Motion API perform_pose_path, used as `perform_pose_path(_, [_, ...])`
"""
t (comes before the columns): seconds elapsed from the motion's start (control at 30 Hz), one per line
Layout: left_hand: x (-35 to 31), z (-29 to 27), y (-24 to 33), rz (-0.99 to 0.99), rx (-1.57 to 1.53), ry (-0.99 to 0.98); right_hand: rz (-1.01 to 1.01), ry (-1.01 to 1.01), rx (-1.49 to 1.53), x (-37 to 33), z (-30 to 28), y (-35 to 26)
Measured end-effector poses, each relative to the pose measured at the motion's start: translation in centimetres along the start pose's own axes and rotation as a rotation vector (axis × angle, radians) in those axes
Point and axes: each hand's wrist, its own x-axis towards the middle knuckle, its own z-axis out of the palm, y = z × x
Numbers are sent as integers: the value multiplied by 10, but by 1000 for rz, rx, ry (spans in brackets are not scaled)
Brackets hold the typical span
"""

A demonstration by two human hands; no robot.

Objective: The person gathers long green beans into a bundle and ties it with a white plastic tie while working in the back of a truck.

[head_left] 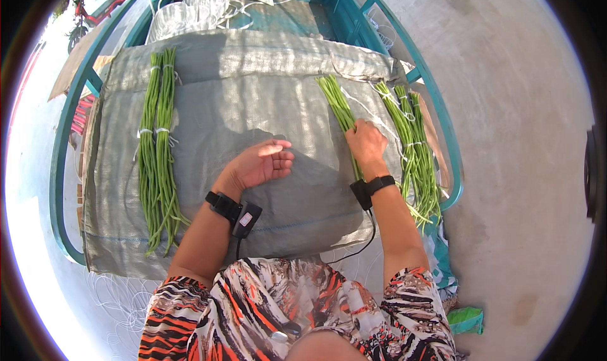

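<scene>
A small bunch of long green beans [336,99] lies right of the middle on a grey woven sheet [253,95]. My right hand [367,143] is closed around this bunch partway down, and its lower part is mostly hidden by my hand and wrist. My left hand [265,161] hovers over the middle of the sheet with its palm turned inward, its fingers loosely curled and nothing in them. Tied bundles of long beans [414,149] lie to the right of my right hand. White string [367,113] runs between them and the held bunch.
Two more tied bean bundles [156,140] lie on the left of the sheet. A teal metal frame [442,121] borders it on both sides. Clear plastic bags [190,13] sit at the far end. A green bag [466,320] rests on the floor at the lower right.
</scene>
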Motion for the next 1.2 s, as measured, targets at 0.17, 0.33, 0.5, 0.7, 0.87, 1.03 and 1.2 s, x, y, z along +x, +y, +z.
perform_pose_path(0.17, [-3,-3,1,15,23,-30,19,151,4,-5,-2,-5])
perform_pose_path(0.33, [-6,4,1,-9,144,79,-108,365,209,-33,-8,-22])
perform_pose_path(0.5, [-2,5,3,-46,118,57,-209,281,462,-86,-9,-61])
perform_pose_path(0.7, [3,-1,3,-85,51,116,-201,97,656,-140,-11,-101])
perform_pose_path(0.87, [2,11,2,-57,48,203,-79,-30,675,-153,-9,-97])
perform_pose_path(1.03, [0,-6,-3,54,-65,159,-104,13,646,-158,-5,-97])
perform_pose_path(1.2, [-3,0,-2,106,-38,119,-58,-30,600,-155,-11,-92])
